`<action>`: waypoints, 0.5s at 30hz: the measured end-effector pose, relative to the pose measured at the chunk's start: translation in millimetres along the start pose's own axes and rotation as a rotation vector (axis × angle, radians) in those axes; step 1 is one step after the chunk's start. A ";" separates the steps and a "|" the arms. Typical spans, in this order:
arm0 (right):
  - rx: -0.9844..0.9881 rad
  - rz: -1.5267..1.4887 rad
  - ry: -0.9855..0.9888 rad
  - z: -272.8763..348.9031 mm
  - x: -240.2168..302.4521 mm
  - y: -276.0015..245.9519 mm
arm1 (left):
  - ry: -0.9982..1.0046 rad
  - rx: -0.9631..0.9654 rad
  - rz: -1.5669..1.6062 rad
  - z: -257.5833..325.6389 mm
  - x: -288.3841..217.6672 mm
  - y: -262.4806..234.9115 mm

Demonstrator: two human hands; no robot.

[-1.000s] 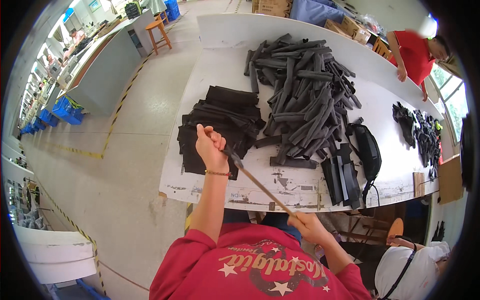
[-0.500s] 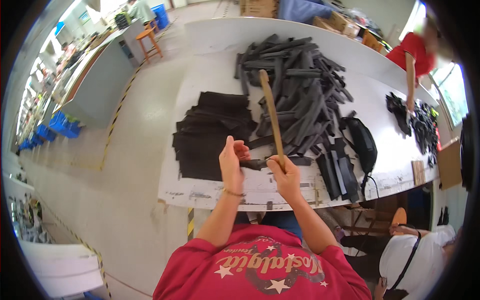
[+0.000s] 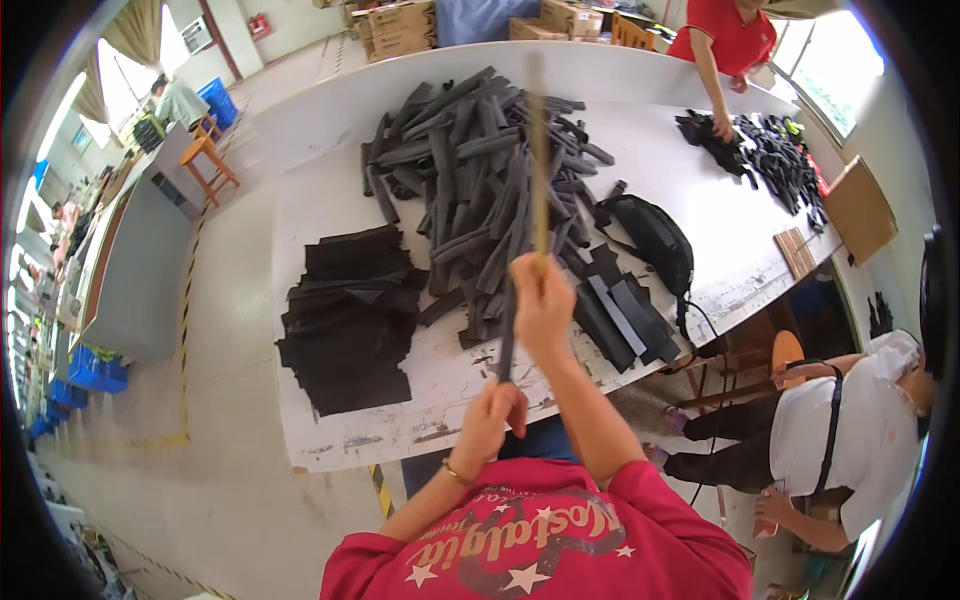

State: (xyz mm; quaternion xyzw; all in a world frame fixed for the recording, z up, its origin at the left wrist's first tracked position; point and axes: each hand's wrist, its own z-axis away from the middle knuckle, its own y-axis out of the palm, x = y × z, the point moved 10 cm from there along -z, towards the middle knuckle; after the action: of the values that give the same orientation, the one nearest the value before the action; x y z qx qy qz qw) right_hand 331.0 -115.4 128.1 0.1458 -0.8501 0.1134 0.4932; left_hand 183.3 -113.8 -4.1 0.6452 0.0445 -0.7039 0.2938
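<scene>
My right hand [image 3: 543,305] is raised over the white table [image 3: 330,180] and grips a long thin wooden stick [image 3: 539,160] that points away from me. A narrow black fabric strip [image 3: 506,335] hangs along the stick's lower part. My left hand [image 3: 495,410] pinches the strip's lower end near the table's front edge. Beyond my hands lies a big heap of rolled dark grey and black fabric tubes [image 3: 470,170]. A stack of flat black fabric pieces [image 3: 350,315] rests to the left of my hands.
A black pouch bag [image 3: 650,240] and flat black strips [image 3: 620,315] lie to the right. A person in red [image 3: 725,40] handles black items [image 3: 770,150] at the far right end. A seated person in white [image 3: 850,440] is at my right. A wooden stool [image 3: 210,165] stands left.
My right hand has lifted and swung the stick further away from me. My left hand dropped back toward my body, drawing the black strip down the stick.
</scene>
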 end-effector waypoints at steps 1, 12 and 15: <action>0.023 -0.009 0.094 -11.9 -9.5 -2.5 | -0.038 0.041 -0.040 7.2 8.3 6.8; 0.582 -0.173 0.292 26.4 -20.3 44.9 | 0.467 -0.400 -0.135 -24.1 -121.7 -69.3; 0.526 -0.307 0.436 38.3 -18.5 44.5 | 0.369 -0.277 -0.113 -34.3 -112.6 -64.0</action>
State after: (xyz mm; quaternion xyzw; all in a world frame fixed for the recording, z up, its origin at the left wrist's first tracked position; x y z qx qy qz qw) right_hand 292.8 -84.4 91.1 0.3656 -0.6352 0.2809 0.6196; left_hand 182.8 -5.8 75.2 0.7130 0.2297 -0.5764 0.3266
